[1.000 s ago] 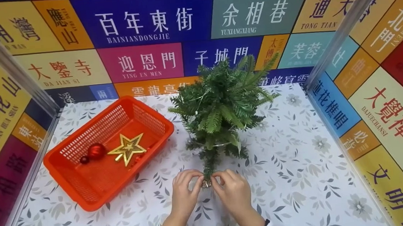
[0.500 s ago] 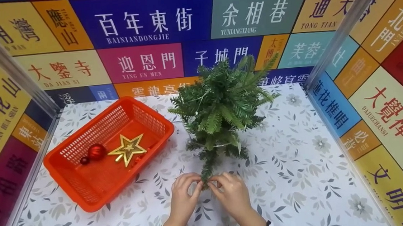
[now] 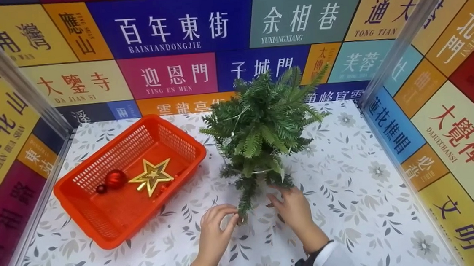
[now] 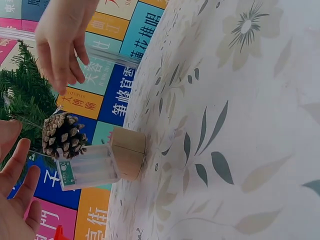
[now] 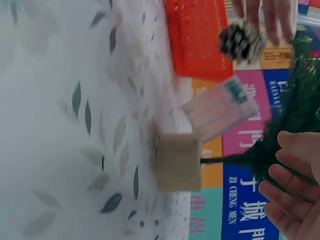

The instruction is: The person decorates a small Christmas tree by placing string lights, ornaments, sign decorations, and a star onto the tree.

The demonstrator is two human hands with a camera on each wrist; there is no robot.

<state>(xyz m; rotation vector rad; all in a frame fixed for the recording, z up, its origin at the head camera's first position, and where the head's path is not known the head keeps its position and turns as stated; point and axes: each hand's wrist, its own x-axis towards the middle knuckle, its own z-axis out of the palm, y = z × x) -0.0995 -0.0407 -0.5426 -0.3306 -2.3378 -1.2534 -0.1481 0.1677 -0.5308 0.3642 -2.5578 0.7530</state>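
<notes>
A small green artificial Christmas tree [image 3: 266, 126] stands upright on a wooden block base [image 5: 179, 162]. My left hand [image 3: 217, 225] pinches the tip of its low front branch [image 3: 246, 195] between thumb and index finger. Just below those fingers hangs a brown pine cone [image 4: 63, 135], largely hidden in the head view. My right hand [image 3: 294, 209] is apart from that branch, fingers loosely spread beside the low right-hand branch [image 3: 282, 179]. A clear battery case [image 4: 87, 167] with a green part sits at the trunk's foot.
Left of the tree lies a red plastic basket [image 3: 71, 205]. In it are a gold star [image 3: 151, 175], a shiny red ball [image 3: 115, 179] and a smaller dark red ball [image 3: 101, 189]. Printed panels [image 3: 169, 28] wall the floral-covered table [image 3: 371, 224].
My right hand has let go of the front branch tip and moved right and away, toward the right-hand branch. The left hand stays at the tip. The head view has shifted slightly.
</notes>
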